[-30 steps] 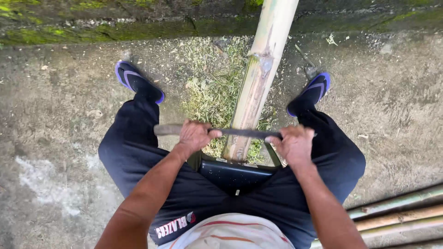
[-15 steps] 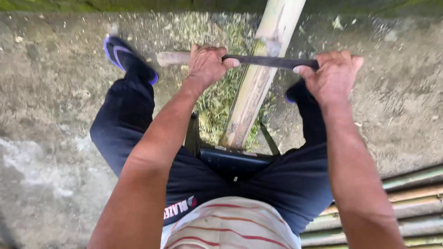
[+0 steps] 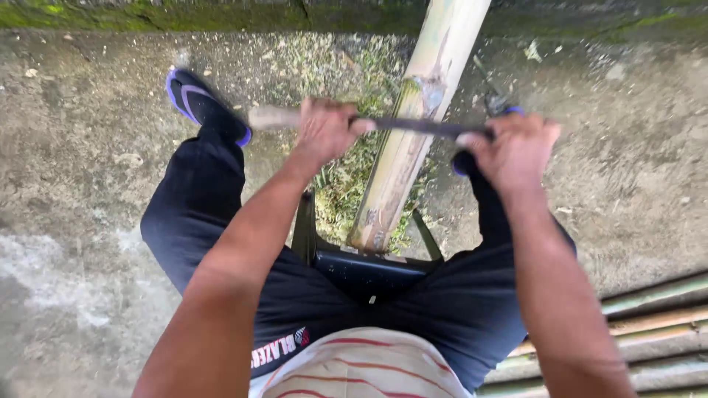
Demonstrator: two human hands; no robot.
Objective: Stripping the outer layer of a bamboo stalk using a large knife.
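A thick pale bamboo pole (image 3: pixel 413 133) slants from between my knees up to the top edge. Across it lies a long dark blade (image 3: pixel 420 127) with a wooden handle (image 3: pixel 269 116). My left hand (image 3: pixel 324 129) grips the handle end, left of the pole. My right hand (image 3: pixel 512 151) grips the blade's other end, right of the pole. The blade rests on the pole just below a node. I sit on a dark stool (image 3: pixel 369 269) with my legs in black trousers spread either side.
Green-yellow shavings (image 3: pixel 346 184) litter the concrete floor (image 3: pixel 74 169) under the pole. My left blue-and-black shoe (image 3: pixel 203 107) stands to the left. Several more bamboo poles (image 3: pixel 649 324) lie at the lower right. A mossy wall base (image 3: pixel 147 15) runs along the top.
Both hands and the blade pushed forward up the pole from near my lap, then came slightly back toward me. The camera view shifted with the motion.
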